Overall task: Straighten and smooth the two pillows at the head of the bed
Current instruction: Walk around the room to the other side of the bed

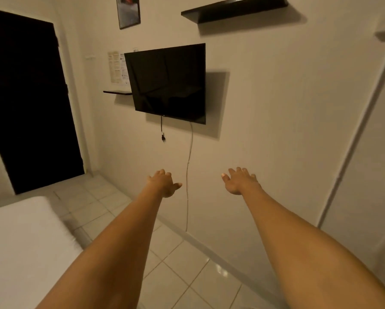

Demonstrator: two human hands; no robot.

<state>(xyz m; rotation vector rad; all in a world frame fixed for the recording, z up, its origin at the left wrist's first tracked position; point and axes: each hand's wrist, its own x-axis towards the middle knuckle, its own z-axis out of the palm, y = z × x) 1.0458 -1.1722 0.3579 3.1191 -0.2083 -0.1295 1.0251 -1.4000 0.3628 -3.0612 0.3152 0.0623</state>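
Observation:
Both my arms stretch straight out in front of me toward a bare wall. My left hand is open, palm down, fingers apart, holding nothing. My right hand is likewise open and empty, about a hand's width to its right. A corner of the white bed shows at the lower left, beside my left forearm. No pillows are in view.
A black wall-mounted TV hangs ahead with a white cable running down to the floor. A dark door stands at left. A black shelf is high on the wall. White tiled floor lies between bed and wall.

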